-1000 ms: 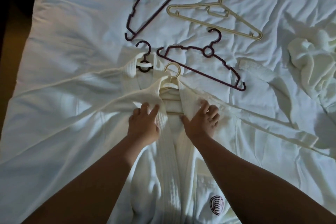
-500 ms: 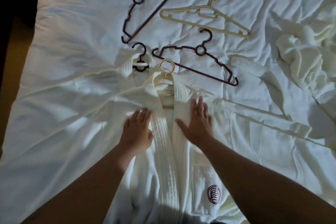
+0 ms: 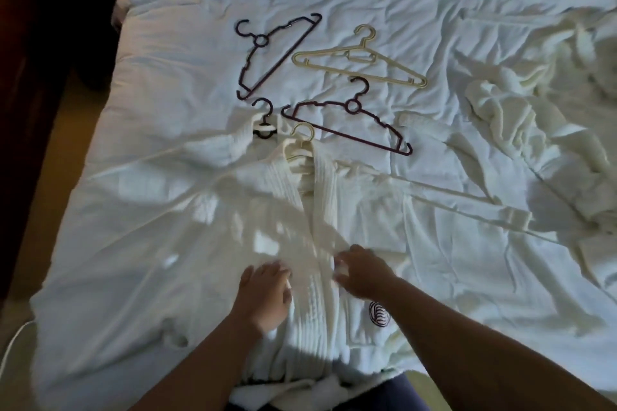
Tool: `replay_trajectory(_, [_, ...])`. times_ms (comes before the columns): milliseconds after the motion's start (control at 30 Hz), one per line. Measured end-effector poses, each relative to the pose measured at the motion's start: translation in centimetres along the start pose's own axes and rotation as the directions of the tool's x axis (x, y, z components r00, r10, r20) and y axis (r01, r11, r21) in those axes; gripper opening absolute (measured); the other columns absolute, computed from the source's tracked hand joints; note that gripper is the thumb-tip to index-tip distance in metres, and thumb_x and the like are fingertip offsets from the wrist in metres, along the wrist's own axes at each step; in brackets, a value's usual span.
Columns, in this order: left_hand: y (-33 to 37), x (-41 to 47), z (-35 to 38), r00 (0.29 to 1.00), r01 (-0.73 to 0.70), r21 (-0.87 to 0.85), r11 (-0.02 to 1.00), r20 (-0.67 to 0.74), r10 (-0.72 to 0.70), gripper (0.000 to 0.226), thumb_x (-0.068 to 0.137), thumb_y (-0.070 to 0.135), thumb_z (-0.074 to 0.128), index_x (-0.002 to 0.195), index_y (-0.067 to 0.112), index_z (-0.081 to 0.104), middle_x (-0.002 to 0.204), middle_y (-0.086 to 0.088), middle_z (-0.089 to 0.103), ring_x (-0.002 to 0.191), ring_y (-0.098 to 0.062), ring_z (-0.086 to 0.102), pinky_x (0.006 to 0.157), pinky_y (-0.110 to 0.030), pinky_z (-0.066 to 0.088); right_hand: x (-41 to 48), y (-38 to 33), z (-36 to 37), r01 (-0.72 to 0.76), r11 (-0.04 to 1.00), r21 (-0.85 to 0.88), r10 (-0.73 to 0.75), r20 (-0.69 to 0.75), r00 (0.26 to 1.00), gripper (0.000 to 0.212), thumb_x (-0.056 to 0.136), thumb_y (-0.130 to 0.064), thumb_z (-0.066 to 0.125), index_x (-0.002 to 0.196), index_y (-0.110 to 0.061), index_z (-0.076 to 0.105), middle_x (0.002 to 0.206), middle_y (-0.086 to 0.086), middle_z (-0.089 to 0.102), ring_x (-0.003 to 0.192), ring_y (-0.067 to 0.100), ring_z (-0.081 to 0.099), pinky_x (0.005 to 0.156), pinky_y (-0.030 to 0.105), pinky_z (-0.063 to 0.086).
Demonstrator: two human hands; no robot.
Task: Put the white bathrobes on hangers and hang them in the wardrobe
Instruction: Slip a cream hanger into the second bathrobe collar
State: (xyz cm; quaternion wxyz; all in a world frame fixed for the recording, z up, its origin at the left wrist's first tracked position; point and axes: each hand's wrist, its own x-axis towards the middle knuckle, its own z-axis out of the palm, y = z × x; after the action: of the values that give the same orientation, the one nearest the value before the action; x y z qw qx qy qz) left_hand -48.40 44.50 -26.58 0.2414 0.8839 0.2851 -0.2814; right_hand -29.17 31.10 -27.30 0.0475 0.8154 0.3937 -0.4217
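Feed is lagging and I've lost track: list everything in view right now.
bed: one, white, fills the view.
bathrobe: one, white, flat at centre, on a beige hanger.
second bathrobe: one, white, beneath it, maroon hook showing at collar.
loose maroon hangers: two, upper bed.
loose beige hanger: one, upper bed.
crumpled fabric: one pile, white, right.
left hand: flat on the robe.
right hand: on the robe front, grip blurred.

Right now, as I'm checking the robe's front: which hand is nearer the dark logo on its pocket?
Right. The right hand sits close above the logo in the picture; the left hand rests on the bathrobe beyond the front bands, farther to the logo's left.
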Motion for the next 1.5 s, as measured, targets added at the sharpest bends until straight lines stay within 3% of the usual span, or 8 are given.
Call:
replay_trajectory(200, [-1.0, -6.0, 2.7, 0.993, -0.102, -0.002, 0.995, 0.054, 0.102, 0.054, 0.101, 0.039, 0.04, 0.153, 0.025, 0.031, 0.161, 0.002, 0.027, 0.147, -0.016, 0.026, 0.117, -0.036, 0.02, -5.1, -2.0, 5.9, -0.026, 0.988, -0.152, 0.029, 0.014, 0.999, 0.049, 0.104, -0.039, 0.034, 0.153, -0.032, 0.03, 0.166, 0.008, 0.011, 0.153, 0.029, 0.011, 0.12, 0.058, 0.004])
replay_trajectory(333, [-2.0, -9.1, 2.6, 0.99, -0.118, 0.002, 0.993, 0.077, 0.118, 0.051, 0.103, 0.038, 0.039, 0.151, 0.022, 0.034, 0.164, 0.002, 0.022, 0.148, -0.014, 0.024, 0.118, -0.033, 0.018, -7.4, -3.1, 6.0, -0.022, 0.992, -0.128, 0.007, -0.119, 0.993, 0.057, 0.098, -0.044, 0.049, 0.151, -0.03, 0.034, 0.158, 0.01, 0.028, 0.146, 0.03, 0.026, 0.12, 0.047, 0.02])
replay_trajectory(433, [-3.2, -10.5, 3.3, 0.989, -0.144, -0.012, 0.99, 0.044, 0.144, 0.045, 0.101, 0.035, 0.042, 0.145, 0.024, 0.045, 0.158, 0.001, 0.035, 0.145, -0.014, 0.032, 0.114, -0.027, 0.024, -9.0, -3.8, 7.0, -0.017, 0.998, -0.068, 0.015, -0.034, 0.999, 0.057, 0.096, -0.05, 0.051, 0.148, -0.03, 0.039, 0.152, 0.005, 0.034, 0.142, 0.029, 0.03, 0.115, 0.047, 0.029])
replay_trajectory(700, [-5.6, -13.2, 5.7, 0.98, -0.194, -0.019, 0.981, 0.03, 0.194, 0.039, 0.101, 0.035, 0.045, 0.137, 0.024, 0.052, 0.159, 0.006, 0.034, 0.149, -0.01, 0.021, 0.118, -0.031, 0.015, -10.5, -6.6, 10.0, -0.225, 0.93, 0.291, 0.249, -0.048, 0.967, 0.047, 0.094, -0.058, 0.053, 0.127, -0.027, 0.063, 0.159, -0.004, 0.024, 0.151, 0.024, 0.006, 0.121, 0.049, 0.012])
replay_trajectory(833, [-5.5, -14.6, 5.5, 0.984, -0.176, -0.028, 0.984, -0.042, 0.175, 0.044, 0.1, 0.041, 0.042, 0.137, 0.022, 0.053, 0.151, 0.007, 0.045, 0.146, -0.012, 0.03, 0.115, -0.03, 0.025, -10.4, -7.2, 11.2, -0.253, 0.946, 0.202, 0.275, -0.088, 0.958, 0.043, 0.096, -0.05, 0.05, 0.13, -0.027, 0.062, 0.161, -0.003, 0.017, 0.151, 0.03, -0.002, 0.121, 0.054, 0.005])
replay_trajectory(967, [-5.5, -16.6, 5.6, 0.989, -0.127, -0.051, 0.991, -0.079, 0.123, 0.085, 0.079, 0.062, 0.01, 0.137, 0.019, 0.055, 0.15, 0.003, 0.047, 0.144, -0.013, 0.034, 0.115, -0.029, 0.029, -11.8, -7.6, 11.6, -0.301, 0.954, -0.013, 0.291, -0.218, 0.932, 0.042, 0.093, -0.033, 0.048, 0.131, -0.021, 0.062, 0.158, 0.002, 0.026, 0.151, 0.031, 0.001, 0.121, 0.051, 0.006])
replay_trajectory(1067, [-4.8, -18.2, 5.8, 0.998, -0.041, -0.059, 0.997, -0.048, 0.038, 0.06, 0.097, 0.054, 0.026, 0.143, 0.023, 0.049, 0.157, 0.004, 0.037, 0.147, -0.011, 0.026, 0.118, -0.029, 0.023, -14.5, -7.4, 12.1, -0.333, 0.943, 0.006, 0.326, -0.227, 0.918, 0.04, 0.095, -0.024, 0.044, 0.132, -0.017, 0.059, 0.154, 0.007, 0.034, 0.153, 0.034, -0.002, 0.122, 0.054, 0.004])
replay_trajectory(1500, [6.8, -24.4, 6.6, 0.969, -0.121, -0.301, 0.946, -0.242, 0.047, 0.038, 0.1, 0.031, 0.053, 0.136, 0.019, 0.054, 0.149, -0.002, 0.046, 0.139, -0.016, 0.041, 0.113, -0.025, 0.027, -29.9, 3.9, 8.8, -0.107, 0.959, 0.262, 0.193, -0.328, 0.925, 0.034, 0.095, -0.039, 0.056, 0.124, -0.02, 0.058, 0.125, 0.004, 0.057, 0.114, 0.025, 0.056, 0.09, 0.035, 0.047])
